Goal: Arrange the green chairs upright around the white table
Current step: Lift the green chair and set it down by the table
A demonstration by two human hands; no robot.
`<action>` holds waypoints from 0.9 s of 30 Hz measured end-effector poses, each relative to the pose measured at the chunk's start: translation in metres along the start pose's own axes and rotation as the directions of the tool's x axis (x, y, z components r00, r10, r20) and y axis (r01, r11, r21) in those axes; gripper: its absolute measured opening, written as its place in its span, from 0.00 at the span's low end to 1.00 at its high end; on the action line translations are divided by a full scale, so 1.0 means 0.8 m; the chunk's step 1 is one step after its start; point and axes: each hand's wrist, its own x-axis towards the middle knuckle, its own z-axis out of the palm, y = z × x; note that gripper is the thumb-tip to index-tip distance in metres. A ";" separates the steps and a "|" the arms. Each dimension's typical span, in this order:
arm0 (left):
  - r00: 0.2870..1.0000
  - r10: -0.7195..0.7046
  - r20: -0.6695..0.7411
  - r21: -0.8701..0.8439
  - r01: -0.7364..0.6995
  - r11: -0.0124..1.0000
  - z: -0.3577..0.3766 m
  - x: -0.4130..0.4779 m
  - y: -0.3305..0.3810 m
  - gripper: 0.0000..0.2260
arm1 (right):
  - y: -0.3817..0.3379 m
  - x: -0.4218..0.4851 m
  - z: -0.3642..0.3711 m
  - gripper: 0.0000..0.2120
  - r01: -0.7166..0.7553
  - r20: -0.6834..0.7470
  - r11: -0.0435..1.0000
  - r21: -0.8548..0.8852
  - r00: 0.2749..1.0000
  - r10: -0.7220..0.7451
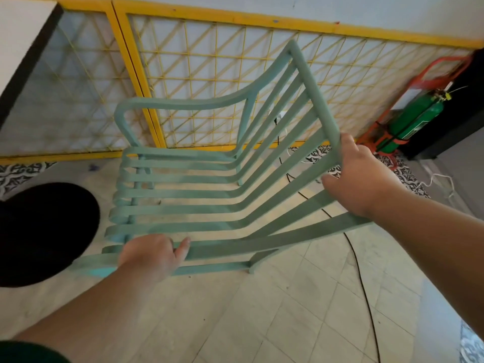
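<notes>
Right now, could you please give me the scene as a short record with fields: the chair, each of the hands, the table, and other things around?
chair: green chair, slatted, seat facing up, backrest to the right
left hand: left hand grips the chair's near side
right hand: right hand grips the top edge of the backrest
table: white table, only a corner shows at top left, apart from the chair
behind: yellow lattice fence
floor: black cable; green cylinder in a red stand, far right
legs on floor: cannot tell
</notes>
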 end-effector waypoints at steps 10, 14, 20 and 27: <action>1.000 -0.015 0.021 -0.049 0.016 0.999 0.009 0.005 -0.008 0.36 | -0.028 -0.052 0.013 0.38 0.531 0.550 0.439 -0.724 0.830 -0.097; 1.000 -0.005 0.018 -0.055 0.006 0.998 0.002 0.009 -0.002 0.36 | -0.024 -0.035 0.014 0.30 0.497 0.495 0.427 -0.755 0.860 -0.125; 1.000 -0.008 0.020 -0.097 0.009 0.995 -0.014 0.021 0.008 0.35 | -0.026 -0.011 0.007 0.29 0.486 0.472 0.426 -0.763 0.870 -0.146; 1.000 -0.005 0.019 -0.088 0.007 0.996 -0.018 0.032 0.014 0.35 | -0.026 0.005 0.003 0.30 0.482 0.464 0.441 -0.757 0.872 -0.156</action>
